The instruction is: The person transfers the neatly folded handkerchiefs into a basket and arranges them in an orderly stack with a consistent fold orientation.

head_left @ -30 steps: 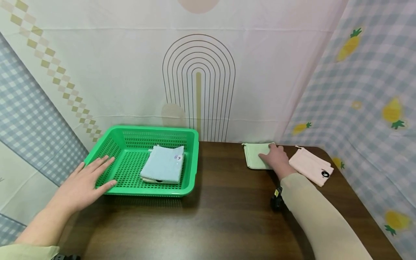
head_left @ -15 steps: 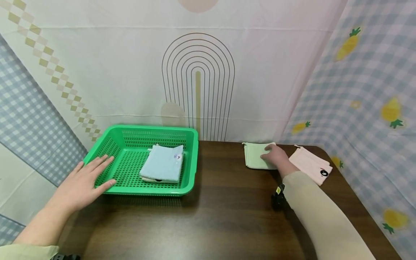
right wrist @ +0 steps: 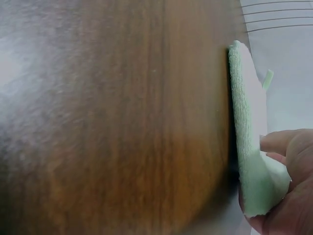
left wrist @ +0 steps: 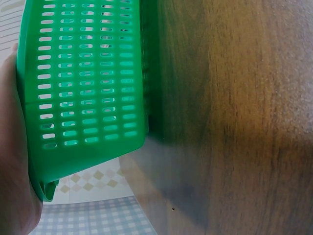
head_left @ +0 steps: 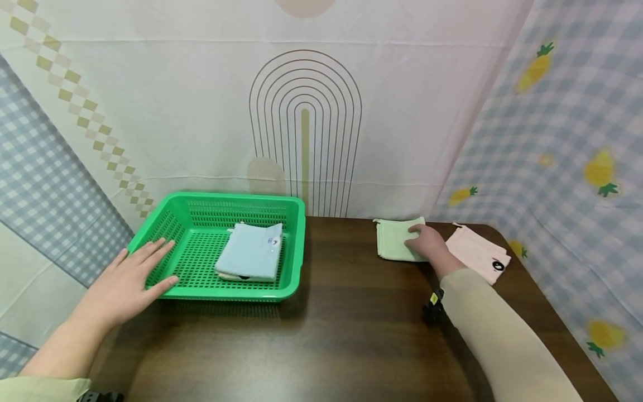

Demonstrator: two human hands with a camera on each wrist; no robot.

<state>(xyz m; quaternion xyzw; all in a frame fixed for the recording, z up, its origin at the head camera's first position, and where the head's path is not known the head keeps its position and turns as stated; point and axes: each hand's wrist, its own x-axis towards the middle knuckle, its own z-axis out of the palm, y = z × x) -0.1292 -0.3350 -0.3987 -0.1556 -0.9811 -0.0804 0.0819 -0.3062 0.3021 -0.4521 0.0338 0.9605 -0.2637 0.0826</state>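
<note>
My left hand (head_left: pixel 120 287) rests, fingers spread and straight, on the near left rim of a green plastic basket (head_left: pixel 226 293). Inside that basket a folded light blue towel (head_left: pixel 251 251) lies on top of a cream one, of which only an edge shows. At the back of the table, my right hand (head_left: pixel 427 244) pinches the right side of a folded pale green towel (head_left: pixel 393 240). The right wrist view shows the towel's near corner (right wrist: pixel 259 188) bent up between thumb and fingers.
A folded pale pink towel (head_left: pixel 474 251) with a black round motif lies just right of my right hand. Patterned cloth (head_left: pixel 402 111) hangs along the dark wooden table's (head_left: pixel 341 335) back and sides. The table's right edge curves at the far corner.
My right hand has shifted slightly right along the green towel, and its right side now lifts a little. The left hand, basket and other towels stay in place.
</note>
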